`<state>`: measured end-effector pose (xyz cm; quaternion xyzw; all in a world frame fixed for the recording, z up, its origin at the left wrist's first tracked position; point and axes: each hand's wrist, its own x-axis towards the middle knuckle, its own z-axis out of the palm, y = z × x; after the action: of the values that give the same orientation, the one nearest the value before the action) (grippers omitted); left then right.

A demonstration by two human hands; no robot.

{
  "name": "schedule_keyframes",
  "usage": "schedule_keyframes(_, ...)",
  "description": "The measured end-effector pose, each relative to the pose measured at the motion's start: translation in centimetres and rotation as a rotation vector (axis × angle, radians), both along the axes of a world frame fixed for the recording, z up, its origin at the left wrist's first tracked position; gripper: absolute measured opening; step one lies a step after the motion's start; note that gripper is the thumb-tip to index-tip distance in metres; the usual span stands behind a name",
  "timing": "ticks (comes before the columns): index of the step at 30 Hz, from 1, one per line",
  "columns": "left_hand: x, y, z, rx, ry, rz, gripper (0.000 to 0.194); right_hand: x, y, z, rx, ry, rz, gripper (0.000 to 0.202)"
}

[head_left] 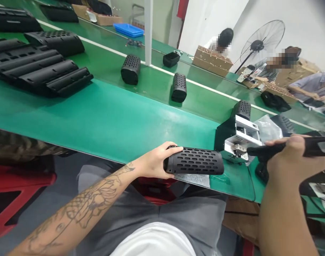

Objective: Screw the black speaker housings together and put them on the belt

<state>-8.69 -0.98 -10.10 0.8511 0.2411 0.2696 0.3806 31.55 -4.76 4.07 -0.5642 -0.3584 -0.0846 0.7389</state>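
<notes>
Left hand (157, 160): grasping perforated casing (196, 161); right hand (288, 165): clasping black driver (313, 146), tip beside dispenser (226, 134), not yet on casing

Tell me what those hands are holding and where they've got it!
The left hand holds a black slotted casing by one end; the right hand grips what looks like an electric screwdriver around its body.
</notes>
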Motion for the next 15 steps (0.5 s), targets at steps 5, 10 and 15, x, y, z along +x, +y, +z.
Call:
schedule_keyframes(5, 2.8, 3.2, 1.0, -0.006, -0.093, 0.206, 0.103, 0.8, 0.1, -2.4, -0.065, -0.031, 0.021, 0.011)
schedule_keyframes(10, 10.6, 10.1, 4.1, -0.034, -0.095, 0.440, 0.095, -0.7, -1.4, -0.8, -0.103, 0.033, 0.171, 0.011)
schedule_keyframes(15, 21.3, 17.6, 4.7, -0.152, -0.054, 0.651, 0.103, -0.6, -3.5, -0.1, -0.097, 0.130, 0.224, 0.009)
